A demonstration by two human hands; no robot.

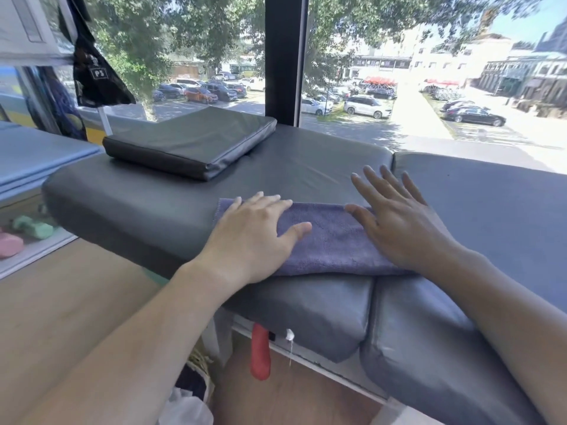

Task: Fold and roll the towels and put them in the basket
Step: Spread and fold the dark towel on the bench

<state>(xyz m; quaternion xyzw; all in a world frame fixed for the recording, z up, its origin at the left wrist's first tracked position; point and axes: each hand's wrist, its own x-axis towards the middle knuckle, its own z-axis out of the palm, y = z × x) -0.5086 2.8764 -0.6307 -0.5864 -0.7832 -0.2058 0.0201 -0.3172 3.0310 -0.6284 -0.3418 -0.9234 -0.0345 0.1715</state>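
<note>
A purple-grey towel [325,240], already folded into a thick rectangular pad, lies at the near edge of the dark padded bench [306,167], just left of the seam between its two cushions. The left hand [248,237] lies flat on the towel's left end with fingers straight and thumb spread; the right hand [399,228] is also open, its palm on the right end and its fingers lifted and splayed past the far edge. Neither hand grips anything.

The towel looks like soft, light microfibre: limp and likely to spring open unless pressed. The bench's smooth vinyl may let it slide. For rolling, I would take hold at one short end, pinching all layers together, and keep the other palm flat on top as an anchor.
</note>
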